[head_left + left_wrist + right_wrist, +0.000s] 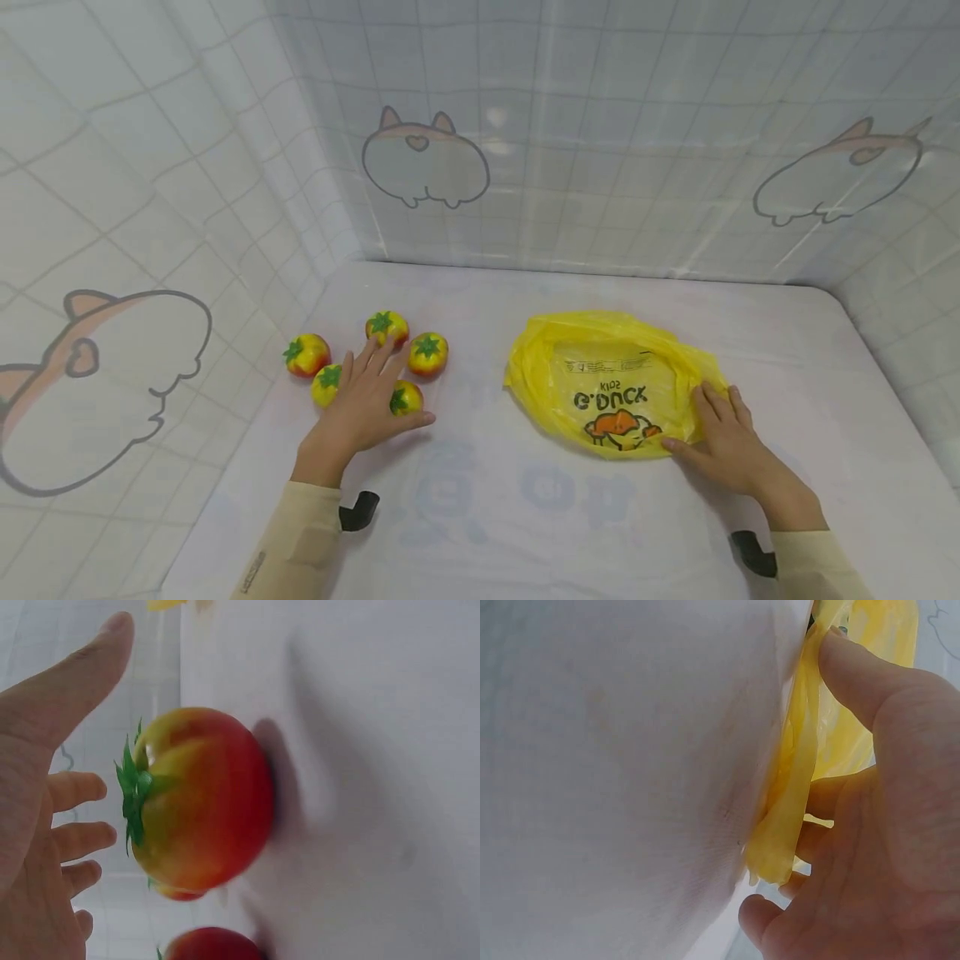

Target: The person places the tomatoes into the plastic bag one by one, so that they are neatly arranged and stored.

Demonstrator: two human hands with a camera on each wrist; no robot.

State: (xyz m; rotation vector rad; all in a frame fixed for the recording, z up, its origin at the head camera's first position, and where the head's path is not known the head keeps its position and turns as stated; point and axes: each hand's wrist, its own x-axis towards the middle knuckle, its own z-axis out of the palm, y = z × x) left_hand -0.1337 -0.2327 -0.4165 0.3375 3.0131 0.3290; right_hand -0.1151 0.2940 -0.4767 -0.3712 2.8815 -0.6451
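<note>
Several red-and-yellow toy-like tomatoes with green leafy tops lie on the left of the table. My left hand (pixel 365 404) is over them, thumb spread and fingers apart. In the left wrist view, the nearest tomato (pixel 206 799) sits beside the fingers with nothing gripped. It partly hides another tomato (pixel 406 398) in the head view. A yellow plastic bag (pixel 611 327), printed with a duck and upside-down lettering, lies flat at centre right. On its right edge rests my right hand (pixel 727 442), fingers spread. The right wrist view shows the bag's gathered edge (pixel 780 847) against those fingers.
A white sheet covers the table (pixel 480 533). Grid-patterned curtains (pixel 600 192) with animal drawings stand along the back and both sides. A black curved piece (pixel 359 511) juts out beside the left cuff, and a similar black piece (pixel 752 553) beside the right one.
</note>
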